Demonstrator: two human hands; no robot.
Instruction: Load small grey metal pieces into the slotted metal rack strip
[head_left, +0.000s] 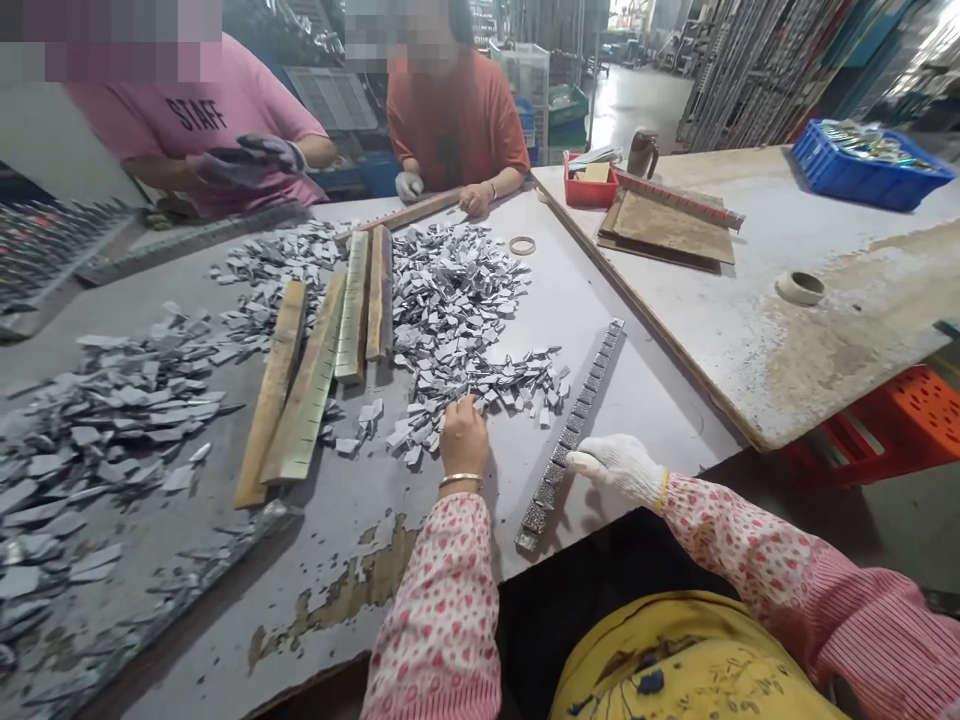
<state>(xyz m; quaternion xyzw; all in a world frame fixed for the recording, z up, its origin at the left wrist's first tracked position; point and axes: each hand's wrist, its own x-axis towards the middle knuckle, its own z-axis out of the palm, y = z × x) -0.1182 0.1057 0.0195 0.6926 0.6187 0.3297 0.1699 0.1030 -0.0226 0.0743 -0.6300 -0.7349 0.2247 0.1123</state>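
Reaching into the near edge of the pile of small grey metal pieces [465, 330], the bare left hand [463, 432] has its fingers curled down among them, seemingly pinching one or two, though what exactly it grips is hidden under the knuckles. A bangle sits at that wrist.

Head view, taking the long filled metal strip [571, 433] as the landmark: it lies slanting on the grey worktable [622, 400], just right of the pile. The gloved right hand [617, 466] rests against the strip's lower part, fingertips on its edge, steadying it rather than closing round it. Left of the strip, beyond the pile, several wooden slats [300, 390] lie side by side, and further left a second heap of grey pieces [112, 410] spreads out.

By my reading, this is the picking step: gathering a piece to seat in the strip. The next move calls for a clean single-piece pinch and a short carry rightward, with the strip held from sliding.

Far beyond the strip, two co-workers sit across the table. One, in a pink shirt [202, 110], shows the only readable writing: "STAFF". To the strip's upper right sit a red tray [589, 190] and a blue crate [862, 175]; no labels legible there.
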